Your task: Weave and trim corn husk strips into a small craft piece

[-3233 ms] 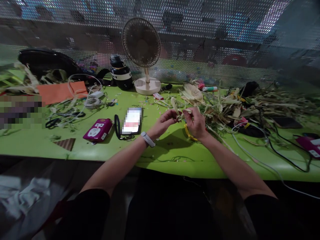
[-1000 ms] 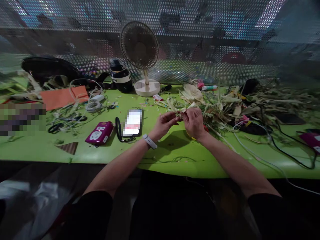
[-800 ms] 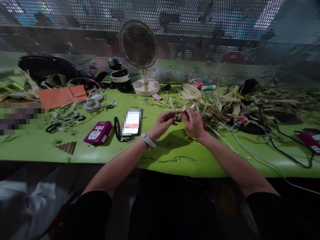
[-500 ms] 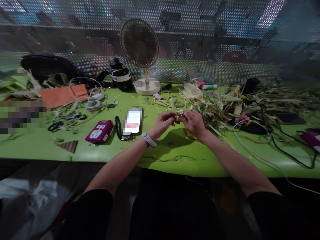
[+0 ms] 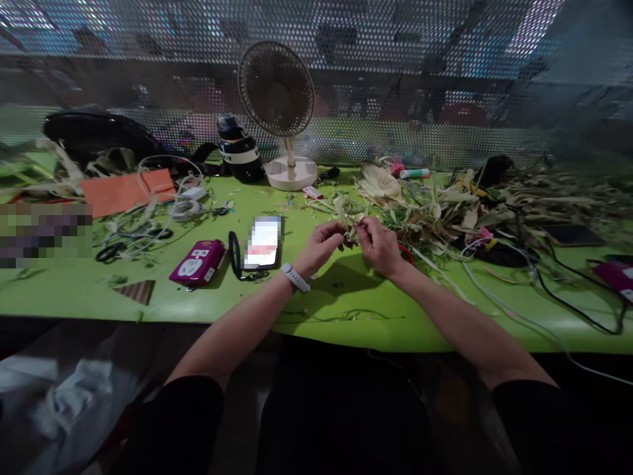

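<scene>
Both hands meet above the middle of a bright green table [image 5: 326,310]; the left hand [image 5: 324,244], with a pale band on its wrist, pinches a small piece of dried husk [image 5: 350,223] between thumb and fingertips, and the right hand [image 5: 378,243] pinches the same piece from the other side, its fingers curled in close; the husk sits between the two hands, lifted just clear of the tabletop, with pale strips sticking up from it toward the far side; right of the hands a loose heap of dried leaves and husks [image 5: 445,211] spreads along the far right part of the table, tangled with dark cables [image 5: 564,290]; left of the hands lies a phone [image 5: 264,241] with a black loop beside it, and further left a magenta power strip [image 5: 196,262]; scissors [image 5: 116,249] lie near the left edge among scraps, and an orange sheet [image 5: 126,190] lies beyond them; a small desk fan [image 5: 279,112] stands upright at the far edge with a dark bottle [image 5: 238,148] just left of it; behind the table runs a perforated metal screen [image 5: 395,79], through which blurred shapes of a room show; the near edge of the table is worn, and dark sleeves cover the person's upper arms.
</scene>
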Available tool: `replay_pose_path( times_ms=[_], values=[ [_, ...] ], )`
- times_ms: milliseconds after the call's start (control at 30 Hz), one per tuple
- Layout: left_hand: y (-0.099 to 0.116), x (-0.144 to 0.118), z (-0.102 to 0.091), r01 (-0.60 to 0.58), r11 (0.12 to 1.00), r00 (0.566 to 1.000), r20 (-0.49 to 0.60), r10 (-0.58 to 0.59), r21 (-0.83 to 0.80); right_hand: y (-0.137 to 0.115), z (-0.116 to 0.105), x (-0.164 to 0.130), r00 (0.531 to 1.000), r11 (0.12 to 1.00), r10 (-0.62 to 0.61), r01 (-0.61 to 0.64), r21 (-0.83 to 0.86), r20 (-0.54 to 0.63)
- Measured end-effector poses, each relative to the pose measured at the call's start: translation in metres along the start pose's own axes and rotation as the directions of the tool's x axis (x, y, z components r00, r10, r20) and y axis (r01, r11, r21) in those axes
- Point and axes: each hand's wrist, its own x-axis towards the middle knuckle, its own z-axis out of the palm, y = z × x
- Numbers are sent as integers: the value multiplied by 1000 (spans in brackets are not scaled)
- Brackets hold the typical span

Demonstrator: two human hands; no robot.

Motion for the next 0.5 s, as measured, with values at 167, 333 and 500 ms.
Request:
replay_pose_path(
  times_ms=[167, 333, 500],
  values=[
    [-2, -1, 2, -6, 999, 1000, -26, 5, -41, 0, 2, -1, 999, 999, 31, -32, 23, 10],
    [-4, 2, 4, -5, 999, 1000, -8, 5, -51, 2, 3, -1, 995, 991, 98, -101, 93, 31],
    [-9, 5, 0, 10, 999, 999, -48, -12, -48, 0, 1, -1, 993, 982, 95, -106, 159, 76]
  ],
)
